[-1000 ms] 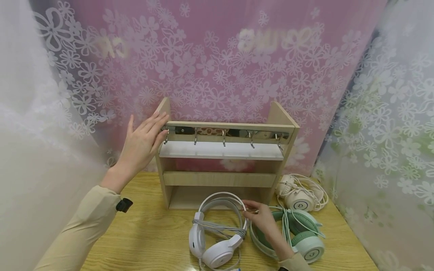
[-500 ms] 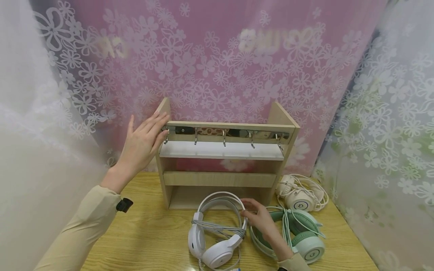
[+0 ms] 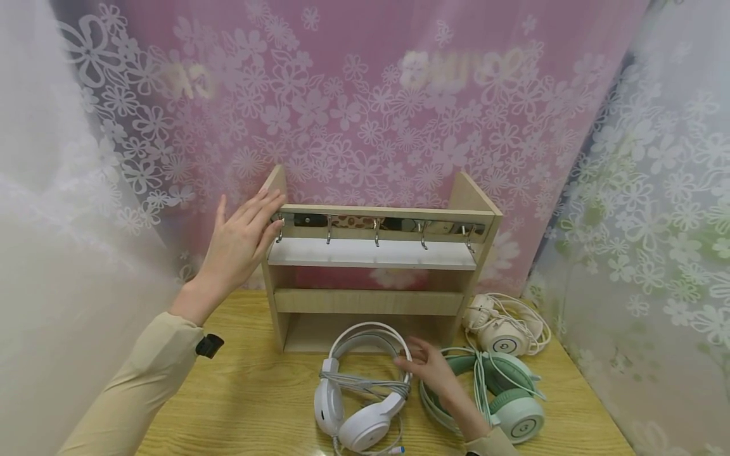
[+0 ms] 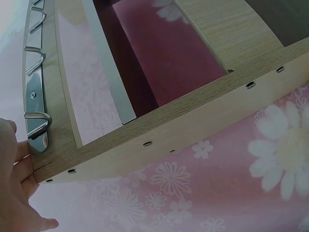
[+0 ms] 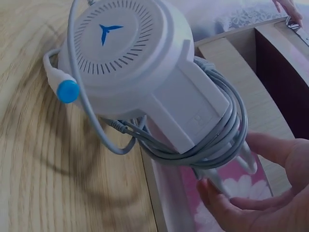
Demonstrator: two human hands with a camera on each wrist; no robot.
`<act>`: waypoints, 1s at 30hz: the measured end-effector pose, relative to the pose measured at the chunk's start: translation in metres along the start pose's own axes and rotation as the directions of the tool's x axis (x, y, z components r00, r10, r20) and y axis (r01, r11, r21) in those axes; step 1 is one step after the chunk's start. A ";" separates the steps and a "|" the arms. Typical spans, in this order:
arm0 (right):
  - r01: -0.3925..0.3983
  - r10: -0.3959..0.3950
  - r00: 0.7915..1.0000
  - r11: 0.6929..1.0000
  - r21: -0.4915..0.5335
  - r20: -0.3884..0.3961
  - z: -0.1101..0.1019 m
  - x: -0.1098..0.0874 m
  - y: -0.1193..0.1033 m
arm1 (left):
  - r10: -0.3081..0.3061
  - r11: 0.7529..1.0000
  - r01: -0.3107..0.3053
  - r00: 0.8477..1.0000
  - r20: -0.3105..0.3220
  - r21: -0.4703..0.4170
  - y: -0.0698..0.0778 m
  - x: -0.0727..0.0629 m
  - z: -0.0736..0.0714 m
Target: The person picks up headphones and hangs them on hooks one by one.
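My left hand point(image 3: 236, 244) lies with straight fingers on the upper left corner of a small wooden shelf unit point(image 3: 371, 302). Silver hooks point(image 3: 377, 232) line a strip across its top board. My right hand point(image 3: 431, 368) holds the headband of white headphones point(image 3: 365, 427) by its right side, thumb and fingers around it. In the right wrist view a white ear cup point(image 5: 116, 43) with a blue emblem faces the camera, and grey cable point(image 5: 212, 152) is wound around the band. The headphones stand upright in front of the shelf unit, ear cups down.
Green headphones point(image 3: 521, 411) lie on the wooden table point(image 3: 228, 392) right beside my right hand, partly behind its wrist. Cream headphones point(image 3: 504, 335) with a bundled cord lie farther back, next to the shelf unit. Flowered curtains point(image 3: 365, 107) surround the table.
The white headphones and my right hand have shifted slightly to the left. My left hand has stayed on the shelf corner.
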State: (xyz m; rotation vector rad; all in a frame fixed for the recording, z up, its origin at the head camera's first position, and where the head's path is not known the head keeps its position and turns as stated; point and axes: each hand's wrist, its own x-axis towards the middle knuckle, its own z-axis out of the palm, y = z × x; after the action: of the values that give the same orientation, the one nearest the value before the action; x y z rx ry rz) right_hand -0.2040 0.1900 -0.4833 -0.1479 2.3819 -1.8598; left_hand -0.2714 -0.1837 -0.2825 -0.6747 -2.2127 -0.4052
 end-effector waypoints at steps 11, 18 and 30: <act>0.000 -0.001 0.998 1.000 0.018 0.062 0.002 -0.002 0.005 | -0.003 1.000 0.003 1.000 0.001 -0.004 -0.001 0.000 0.000; -0.043 0.039 0.998 0.995 0.095 0.046 0.006 -0.005 0.007 | -0.001 1.000 0.001 1.000 -0.006 -0.002 0.000 0.000 0.001; -0.084 0.079 0.995 0.993 0.079 0.056 0.006 -0.009 0.006 | -0.011 1.000 0.011 1.000 0.007 -0.003 0.000 0.000 0.000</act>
State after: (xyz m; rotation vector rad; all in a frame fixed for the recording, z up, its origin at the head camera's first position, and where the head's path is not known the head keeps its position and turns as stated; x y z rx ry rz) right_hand -0.1945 0.1867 -0.4900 -0.0902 2.2388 -1.8877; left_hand -0.2711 -0.1837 -0.2824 -0.6667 -2.2242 -0.4120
